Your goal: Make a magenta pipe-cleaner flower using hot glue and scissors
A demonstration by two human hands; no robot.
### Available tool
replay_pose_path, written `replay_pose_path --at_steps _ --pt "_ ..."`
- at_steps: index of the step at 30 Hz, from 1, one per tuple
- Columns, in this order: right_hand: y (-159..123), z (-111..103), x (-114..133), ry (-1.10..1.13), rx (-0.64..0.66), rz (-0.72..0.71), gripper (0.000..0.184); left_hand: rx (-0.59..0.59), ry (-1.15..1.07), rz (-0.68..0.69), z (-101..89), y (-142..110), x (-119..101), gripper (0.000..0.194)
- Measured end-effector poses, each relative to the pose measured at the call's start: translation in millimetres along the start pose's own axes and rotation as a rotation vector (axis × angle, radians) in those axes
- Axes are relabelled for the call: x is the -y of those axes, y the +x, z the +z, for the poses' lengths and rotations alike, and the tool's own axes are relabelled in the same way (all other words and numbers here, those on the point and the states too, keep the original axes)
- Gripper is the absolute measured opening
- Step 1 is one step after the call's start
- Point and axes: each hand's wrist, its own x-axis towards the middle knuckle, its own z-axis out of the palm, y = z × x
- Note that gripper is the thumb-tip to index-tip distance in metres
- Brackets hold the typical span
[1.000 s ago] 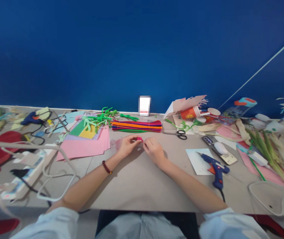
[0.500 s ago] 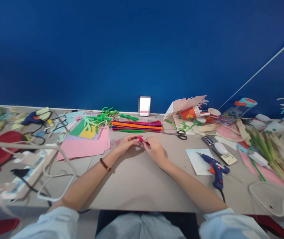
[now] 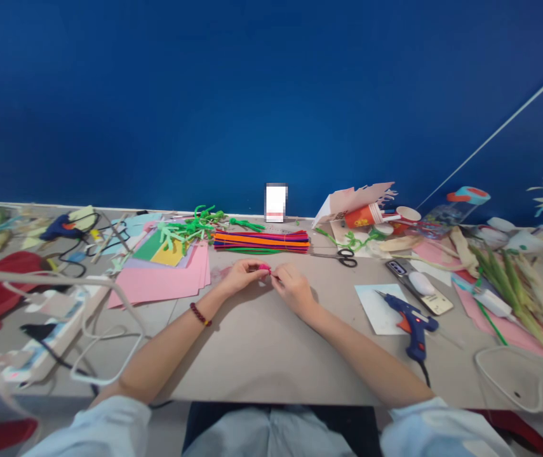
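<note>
Pink fuzzy piece (image 3: 264,268), small and bunched, held above the middle of the tabletop (image 3: 252,362). The left hand (image 3: 240,278) pinches it between thumb and fingers from the left. The right hand (image 3: 296,291) has its fingers drawn together at the piece's right end; whether they grip part of it is too small to tell. A beaded bracelet (image 3: 199,315) circles the left wrist. Just beyond the hands, a bundle of colored pipe cleaners (image 3: 261,241) lies crosswise, with black-handled scissors (image 3: 347,258) to its right and green fuzzy stems (image 3: 197,225) at its far left. Pink paper sheets (image 3: 159,285) lie left of the left hand. At right, a blue glue gun (image 3: 413,322) rests partly over a pale sheet (image 3: 371,308), near a phone (image 3: 396,268). A power strip (image 3: 59,333) occupies the near left; a blue wall (image 3: 271,95) rises behind.
</note>
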Motion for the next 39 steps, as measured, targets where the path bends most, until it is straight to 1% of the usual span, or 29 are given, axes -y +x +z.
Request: replay_pose_path --at_steps 7,10,12,14,15,17,20,21,23,25,29,35,39 --pt "-1.6 1.1 -0.1 -0.011 -0.02 -0.015 0.015 0.007 0.104 0.057 -2.3 0.9 -0.4 0.023" --pt "-1.2 0.5 1.0 0.046 -0.015 0.018 0.015 0.044 0.062 0.021 -5.2 1.8 3.2 0.024" --pt "-0.2 -0.2 2.4 0.136 -0.007 0.08 0.014 0.087 -0.025 -0.024 -8.0 2.6 6.5 0.027" --pt "1.8 -0.5 3.8 0.268 -0.007 0.191 0.012 0.087 -0.133 -0.046 -10.7 3.5 9.0 0.034" --pt "3.1 -0.3 4.3 0.35 -0.011 0.271 0.011 0.075 -0.188 -0.046 -11.9 4.0 9.5 0.037" --pt "6.3 0.8 4.4 0.547 -0.01 0.477 0.012 0.05 -0.288 -0.032 -13.4 4.9 9.1 0.038" --pt "10.6 3.3 3.0 0.895 0.037 0.806 0.02 0.037 -0.373 -0.025 -13.4 5.5 6.9 0.037" --pt "11.6 4.1 2.3 0.995 0.055 0.882 0.022 0.034 -0.376 -0.029 -12.9 5.4 6.6 0.035" --pt "12.7 5.0 1.4 1.133 0.071 0.966 0.026 0.02 -0.365 -0.043 -11.3 4.8 7.1 0.033" --pt "12.9 5.3 1.3 1.194 0.068 0.989 0.028 0.002 -0.352 -0.056 -9.3 4.1 8.9 0.032" --pt "12.3 5.4 2.9 1.231 0.06 0.987 0.028 -0.019 -0.349 -0.065 -5.9 3.2 11.6 0.033" --pt "12.5 6.1 4.4 1.281 0.071 0.979 0.022 -0.065 -0.313 -0.086 -3.4 3.2 9.3 0.035" --pt "12.2 7.5 3.4 1.322 0.062 1.011 0.018 -0.057 -0.321 -0.083 -3.9 3.2 10.7 0.035"
